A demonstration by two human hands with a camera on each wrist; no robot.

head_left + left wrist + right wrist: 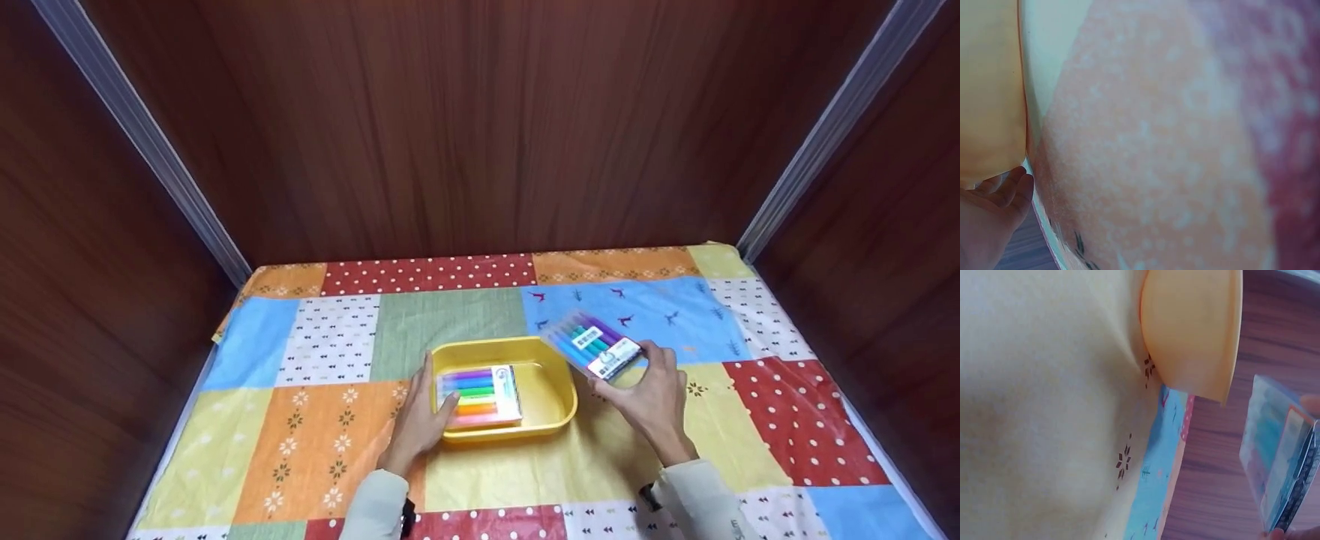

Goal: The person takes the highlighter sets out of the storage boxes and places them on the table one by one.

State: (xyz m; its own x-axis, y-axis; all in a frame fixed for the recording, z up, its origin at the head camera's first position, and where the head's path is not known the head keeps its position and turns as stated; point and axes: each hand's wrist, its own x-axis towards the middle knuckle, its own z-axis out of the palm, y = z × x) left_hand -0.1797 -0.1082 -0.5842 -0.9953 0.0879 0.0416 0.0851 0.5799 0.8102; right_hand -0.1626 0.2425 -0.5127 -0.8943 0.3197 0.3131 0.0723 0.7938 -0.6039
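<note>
A: Grip status?
B: Right hand (651, 394) pinches the marker pack (591, 342) near its end, tilted beside the right rim of the yellow tray (545, 391). Left hand (420, 427) touches the tray's left side; clamping, I cannot tell.
A: Fault risk?
B: Off-centre grip: pack may pivot, strike rim.

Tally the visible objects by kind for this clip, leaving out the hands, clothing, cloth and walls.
Yellow tray: 1
Pen packs: 2 (lying pack inside the tray, held pack in the right hand)
Total: 3
</note>
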